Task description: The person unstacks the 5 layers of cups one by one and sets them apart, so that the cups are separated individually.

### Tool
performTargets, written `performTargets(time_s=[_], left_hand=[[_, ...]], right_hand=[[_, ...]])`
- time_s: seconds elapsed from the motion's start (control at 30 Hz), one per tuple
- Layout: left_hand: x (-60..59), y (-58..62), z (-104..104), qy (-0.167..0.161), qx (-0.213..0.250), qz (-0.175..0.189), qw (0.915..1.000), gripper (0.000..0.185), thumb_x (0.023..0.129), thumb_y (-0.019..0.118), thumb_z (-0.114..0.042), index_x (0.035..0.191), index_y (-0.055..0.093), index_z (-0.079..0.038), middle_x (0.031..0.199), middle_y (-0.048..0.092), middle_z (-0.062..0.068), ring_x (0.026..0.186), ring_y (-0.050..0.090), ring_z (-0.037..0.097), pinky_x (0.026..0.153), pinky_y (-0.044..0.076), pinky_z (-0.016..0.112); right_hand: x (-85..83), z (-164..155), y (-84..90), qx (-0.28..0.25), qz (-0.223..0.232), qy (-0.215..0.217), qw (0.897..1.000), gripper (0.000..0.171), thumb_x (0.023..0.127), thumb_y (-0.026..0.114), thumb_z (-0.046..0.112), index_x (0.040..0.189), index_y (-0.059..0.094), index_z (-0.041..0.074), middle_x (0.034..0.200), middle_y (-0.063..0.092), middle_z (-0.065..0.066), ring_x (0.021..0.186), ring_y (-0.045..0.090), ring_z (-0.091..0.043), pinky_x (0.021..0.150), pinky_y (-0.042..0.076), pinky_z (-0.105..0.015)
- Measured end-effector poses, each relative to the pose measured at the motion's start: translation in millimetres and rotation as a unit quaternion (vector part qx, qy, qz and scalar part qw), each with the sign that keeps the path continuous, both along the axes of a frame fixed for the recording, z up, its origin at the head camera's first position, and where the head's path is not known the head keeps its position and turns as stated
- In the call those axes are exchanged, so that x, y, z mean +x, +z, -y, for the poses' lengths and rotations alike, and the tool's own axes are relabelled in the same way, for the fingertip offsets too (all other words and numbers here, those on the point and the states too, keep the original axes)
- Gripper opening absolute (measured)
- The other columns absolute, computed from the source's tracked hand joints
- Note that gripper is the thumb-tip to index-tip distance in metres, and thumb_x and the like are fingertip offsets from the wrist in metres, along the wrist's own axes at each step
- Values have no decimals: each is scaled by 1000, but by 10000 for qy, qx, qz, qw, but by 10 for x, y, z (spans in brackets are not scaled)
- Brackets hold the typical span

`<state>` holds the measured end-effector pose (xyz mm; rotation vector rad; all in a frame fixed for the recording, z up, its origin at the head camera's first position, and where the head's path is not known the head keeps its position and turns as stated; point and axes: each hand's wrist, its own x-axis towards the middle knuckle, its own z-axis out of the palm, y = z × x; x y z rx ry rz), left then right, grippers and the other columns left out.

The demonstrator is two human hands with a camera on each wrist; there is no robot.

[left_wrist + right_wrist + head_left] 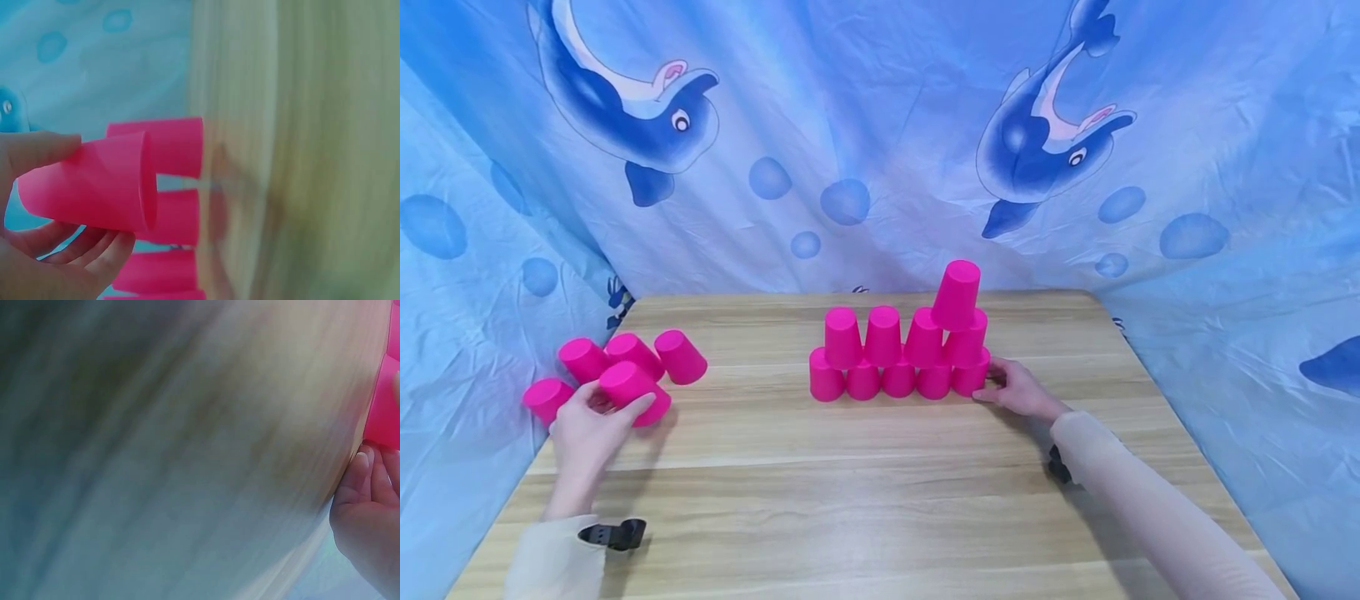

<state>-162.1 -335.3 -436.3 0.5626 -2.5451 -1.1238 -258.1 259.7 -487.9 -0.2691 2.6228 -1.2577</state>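
The left hand [587, 429] curls its thumb and fingers round one bright pink plastic cup [628, 385], lifted among the loose pink cups [679, 357] lying well left of the stacked pink cup pyramid [898, 354]. The right hand [1022, 390], fingers fairly straight, touches the pyramid's bottom right cup [970, 377]. No writing shows. Everything sits on a light wooden table [850, 483], backed by a blue dolphin-print cloth [880, 125].

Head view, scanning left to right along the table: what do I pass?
Loose pink cups → left hand gripping one pink cup → bare wooden table → stacked cup pyramid → right hand touching the pyramid's bottom right cup.
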Motion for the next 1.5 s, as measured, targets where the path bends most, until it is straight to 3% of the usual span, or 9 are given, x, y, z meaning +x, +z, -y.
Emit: performTargets(time_s=[0.13, 0.33, 0.6, 0.97, 1.13, 1.27, 1.4, 1.5], left_hand=[[0, -54, 108, 167, -18, 111, 9998, 74, 81, 74, -41, 134, 48, 4, 118, 57, 27, 100, 54, 35, 73, 40, 36], [-19, -118, 222, 272, 101, 378, 9989, 77, 83, 72, -39, 138, 43, 7, 123, 54, 29, 106, 52, 41, 68, 43, 33], [-55, -190, 356, 259, 63, 438, 9987, 71, 85, 71, -36, 134, 45, 9, 121, 53, 31, 106, 50, 44, 76, 42, 48], [-86, -241, 438, 322, -60, 459, 9984, 68, 84, 71, -34, 130, 47, 12, 118, 55, 33, 100, 52, 44, 69, 40, 43], [-126, -241, 450, 322, -37, 516, 9981, 72, 85, 71, -35, 133, 44, 11, 121, 52, 34, 104, 49, 47, 80, 40, 54], [-172, -242, 458, 346, -9, 521, 9980, 74, 86, 70, -34, 136, 40, 11, 124, 50, 35, 111, 46, 49, 93, 28, 63], [-214, -248, 464, 381, -33, 511, 9980, 73, 85, 71, -32, 135, 41, 12, 123, 50, 35, 113, 44, 49, 97, 17, 65], [-227, -239, 458, 421, -18, 568, 9975, 73, 85, 71, -32, 135, 41, 12, 123, 50, 35, 112, 44, 49, 95, 19, 64]], right_hand=[[4, -2, 7, -9, 3, 5, 10000, 63, 80, 79, 23, 136, 50, 15, 125, 55, -4, 111, 51, -26, 94, 44, -47], [7, -3, 13, -42, -19, 45, 10000, 63, 80, 79, 21, 136, 50, 13, 126, 56, -6, 111, 51, -28, 95, 43, -48], [6, 2, 17, -27, -65, 103, 9999, 62, 81, 78, 22, 135, 51, 11, 126, 56, -7, 112, 52, -28, 96, 43, -49], [-23, -22, -5, -31, -224, 248, 9994, 60, 81, 78, 22, 133, 52, 9, 124, 57, -7, 109, 53, -28, 94, 44, -47], [-13, -17, 0, -57, -231, 232, 9994, 60, 81, 78, 21, 134, 52, 8, 124, 57, -8, 109, 53, -29, 94, 44, -48], [-3, -8, 8, -73, -255, 246, 9993, 59, 81, 78, 21, 133, 53, 7, 123, 58, -9, 108, 53, -29, 93, 44, -48], [0, -6, 18, -77, -269, 266, 9993, 59, 81, 78, 20, 133, 52, 7, 123, 58, -9, 109, 54, -29, 93, 44, -47], [-2, -4, 18, -86, -246, 269, 9993, 60, 81, 78, 19, 134, 52, 6, 124, 57, -9, 109, 53, -29, 94, 44, -48]])
